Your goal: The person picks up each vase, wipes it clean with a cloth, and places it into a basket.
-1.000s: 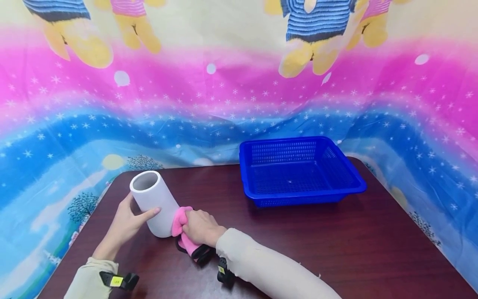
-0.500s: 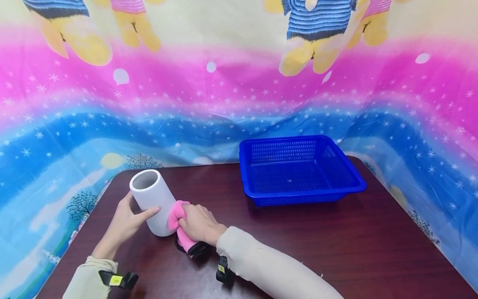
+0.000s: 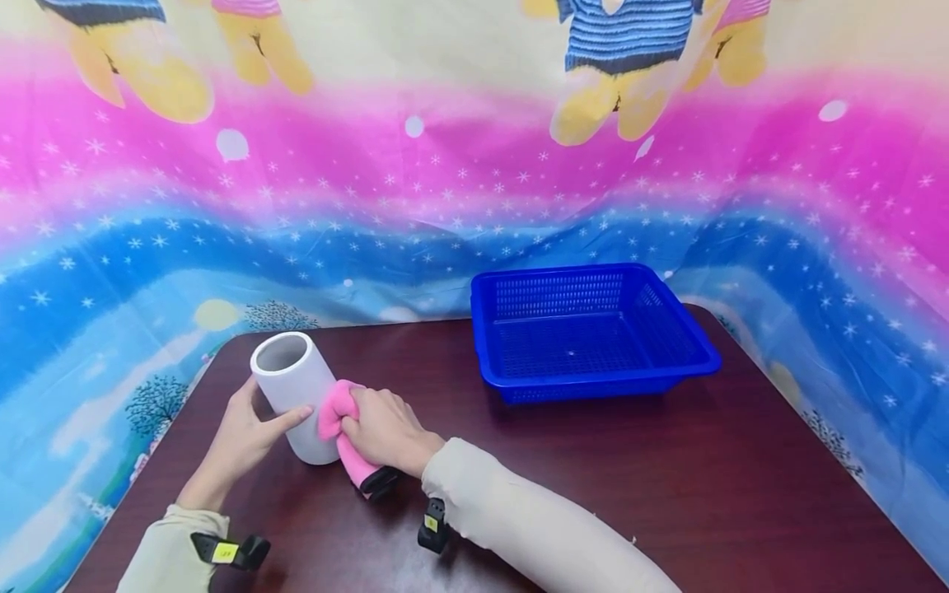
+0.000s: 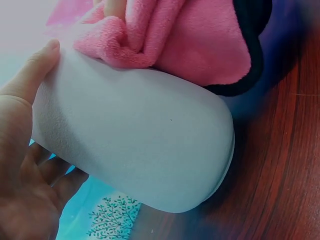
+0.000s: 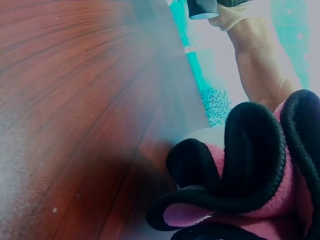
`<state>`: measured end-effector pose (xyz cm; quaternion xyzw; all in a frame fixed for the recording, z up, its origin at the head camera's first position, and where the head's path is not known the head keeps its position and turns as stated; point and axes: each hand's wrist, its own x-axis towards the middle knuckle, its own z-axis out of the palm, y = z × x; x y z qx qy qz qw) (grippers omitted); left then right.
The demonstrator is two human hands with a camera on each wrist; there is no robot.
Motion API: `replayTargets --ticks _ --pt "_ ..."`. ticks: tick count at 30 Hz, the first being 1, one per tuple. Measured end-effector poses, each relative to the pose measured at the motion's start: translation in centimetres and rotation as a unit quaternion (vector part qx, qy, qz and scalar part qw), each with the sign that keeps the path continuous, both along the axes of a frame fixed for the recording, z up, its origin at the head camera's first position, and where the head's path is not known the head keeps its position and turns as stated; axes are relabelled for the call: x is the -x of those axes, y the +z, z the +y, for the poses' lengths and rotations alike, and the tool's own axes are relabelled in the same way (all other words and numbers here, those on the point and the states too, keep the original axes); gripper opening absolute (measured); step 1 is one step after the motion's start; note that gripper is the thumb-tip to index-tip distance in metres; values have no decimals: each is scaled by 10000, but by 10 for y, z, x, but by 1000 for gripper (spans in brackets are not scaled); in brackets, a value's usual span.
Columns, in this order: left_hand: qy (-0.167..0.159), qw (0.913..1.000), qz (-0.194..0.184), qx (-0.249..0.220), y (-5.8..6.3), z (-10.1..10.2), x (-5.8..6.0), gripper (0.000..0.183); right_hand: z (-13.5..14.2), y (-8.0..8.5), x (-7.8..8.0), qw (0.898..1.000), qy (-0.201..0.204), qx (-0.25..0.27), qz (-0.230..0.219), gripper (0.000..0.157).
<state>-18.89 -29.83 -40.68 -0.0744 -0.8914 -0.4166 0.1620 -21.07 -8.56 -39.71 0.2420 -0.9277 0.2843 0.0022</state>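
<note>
Near the far left corner of the desk (image 3: 593, 486), the left hand (image 3: 245, 432) is gripping the white vase (image 3: 295, 399), thumb and fingers lying on opposite sides; the vase is leaning toward the left edge. Whether its base is touching the desk, I cannot tell. The right hand (image 3: 387, 430) is clutching the pink cloth (image 3: 338, 413) in curled fingers and pressing it against the vase. The blue basket (image 3: 600, 380) is standing by the far edge, toward the right corner. Yellow labels (image 3: 225, 553) are showing on both wrists, their marks being too small to read.
</note>
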Motion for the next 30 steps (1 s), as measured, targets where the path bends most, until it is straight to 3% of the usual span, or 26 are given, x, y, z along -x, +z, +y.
replayTargets --ticks 12,30 --pt "-11 10000 -7 15 -1 -1 0 71 -3 25 -1 9992 27 275 299 12" --pt "-228 9996 33 -182 -2 -1 1 71 -3 46 -3 9980 104 323 541 16"
